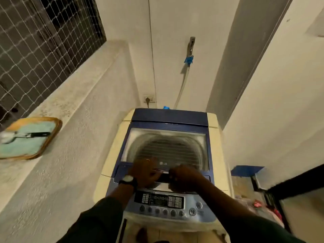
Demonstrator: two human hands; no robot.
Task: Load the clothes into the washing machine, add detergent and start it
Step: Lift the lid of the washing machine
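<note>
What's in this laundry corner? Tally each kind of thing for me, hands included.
Hands: 2, left hand and right hand
Washing machine: 1
Wristwatch: 1
Tray: 1
Tap: 1
Wall socket: 1
Total: 7

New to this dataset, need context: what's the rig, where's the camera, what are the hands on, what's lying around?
No robot: a person wears one wide-angle camera on the head, looking forward and down, so the arms enter from below. It shows a top-loading washing machine, its glass lid down, the drum visible through it. The left hand, watch on its wrist, and the right hand both curl fingers at the lid handle on the front edge, apparently gripping it; blur hides detail. Nearer is the control panel. No clothes or detergent show. On the ledge at left sits a tray with a dark-handled tool. A tap on the wall has a hose hanging from it.
</note>
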